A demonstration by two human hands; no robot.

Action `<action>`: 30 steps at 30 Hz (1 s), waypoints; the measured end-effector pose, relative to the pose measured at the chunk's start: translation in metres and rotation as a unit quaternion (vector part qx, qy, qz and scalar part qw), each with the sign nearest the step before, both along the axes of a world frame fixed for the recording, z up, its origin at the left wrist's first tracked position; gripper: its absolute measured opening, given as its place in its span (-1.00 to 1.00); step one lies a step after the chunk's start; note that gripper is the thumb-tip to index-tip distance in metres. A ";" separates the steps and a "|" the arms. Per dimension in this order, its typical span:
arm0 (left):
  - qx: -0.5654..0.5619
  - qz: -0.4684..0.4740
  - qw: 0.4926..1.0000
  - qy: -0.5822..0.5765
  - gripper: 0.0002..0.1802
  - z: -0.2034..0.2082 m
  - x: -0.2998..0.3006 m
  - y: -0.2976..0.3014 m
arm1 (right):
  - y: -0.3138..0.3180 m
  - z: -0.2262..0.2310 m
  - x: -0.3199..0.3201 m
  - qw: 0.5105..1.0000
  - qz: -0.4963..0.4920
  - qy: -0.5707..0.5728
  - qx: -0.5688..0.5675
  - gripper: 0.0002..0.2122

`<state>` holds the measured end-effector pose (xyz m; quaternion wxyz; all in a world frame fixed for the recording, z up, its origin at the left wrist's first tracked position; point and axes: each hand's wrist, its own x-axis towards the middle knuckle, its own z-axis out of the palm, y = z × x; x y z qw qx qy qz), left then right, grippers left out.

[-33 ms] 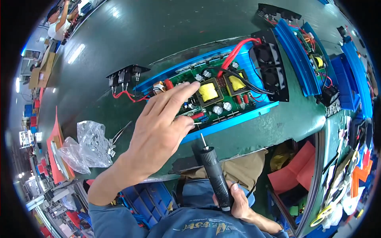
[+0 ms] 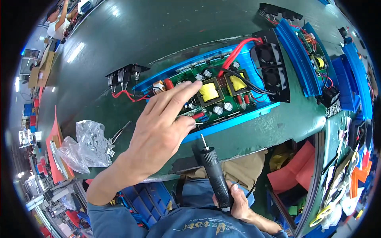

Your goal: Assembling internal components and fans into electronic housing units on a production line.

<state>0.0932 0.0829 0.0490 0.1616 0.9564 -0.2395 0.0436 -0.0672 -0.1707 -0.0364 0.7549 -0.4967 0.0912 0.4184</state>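
A blue metal housing point(image 2: 238, 114) lies on the green bench, with a green circuit board point(image 2: 186, 75) inside it. The board carries two yellow-wrapped transformers point(image 2: 208, 92), round capacitors and small red parts. Over its left part rests my left hand point(image 2: 160, 125), fingers stretched out, thumb apart and close to the near wall; what lies beneath the palm is hidden. My right hand point(image 2: 239, 201) is wrapped round the lower end of a black electric screwdriver point(image 2: 216, 174). Its bit points up toward the housing's near edge, apparently short of it.
Red and black wires join a black fan panel point(image 2: 272, 67) at the housing's right end. A black socket panel point(image 2: 126, 75) is wired at the left. Tweezers point(image 2: 121, 132) and a clear plastic bag point(image 2: 93, 144) lie to the left. More blue housings point(image 2: 297, 59) stand at right.
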 end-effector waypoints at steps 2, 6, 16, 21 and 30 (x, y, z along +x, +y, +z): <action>-0.017 -0.006 1.000 0.025 -0.84 -0.002 0.002 0.002 | 0.001 0.001 0.000 1.000 -0.007 0.027 0.011 -0.32; -0.052 -0.016 0.996 0.071 -0.86 -0.006 0.006 0.009 | 0.005 0.004 0.002 0.998 -0.014 0.055 0.012 -0.29; -0.040 -0.041 0.988 0.141 -0.81 0.000 0.004 0.012 | 0.006 0.000 0.000 0.998 0.002 0.064 0.004 -0.12; -0.035 -0.057 0.986 0.153 -0.67 0.007 -0.008 0.008 | 0.006 0.003 0.004 0.998 0.009 0.059 -0.002 -0.11; -0.019 -0.011 0.995 0.100 -0.77 -0.005 -0.023 0.003 | 0.004 0.005 0.005 1.000 0.020 0.019 -0.014 -0.19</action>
